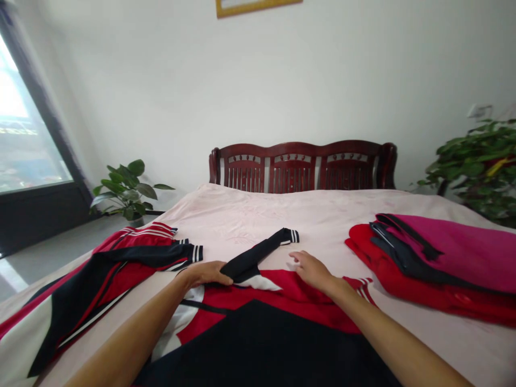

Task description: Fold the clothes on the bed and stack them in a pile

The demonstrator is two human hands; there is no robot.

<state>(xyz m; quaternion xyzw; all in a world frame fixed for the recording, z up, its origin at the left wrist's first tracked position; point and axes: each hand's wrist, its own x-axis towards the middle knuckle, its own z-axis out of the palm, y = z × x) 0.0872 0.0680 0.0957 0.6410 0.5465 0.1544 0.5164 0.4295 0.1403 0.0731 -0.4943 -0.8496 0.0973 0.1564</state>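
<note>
The left hand is closing narrowly on the black, white-cuffed sleeve of a red-and-black track jacket lying at the pale pink bed's near edge — the right hand is resting open on its red panel, fingers spread.

Two bare forearms slanting inward from the near corners: left forearm from the near left, right forearm from the near right. Left hand low and palm down, fingers together and pointing right, thumb out of sight. Right hand palm down too, with slightly spread fingers pointing left and far. Both wrists nearly straight, the hands facing each other, near but apart — no contact between them.
</note>
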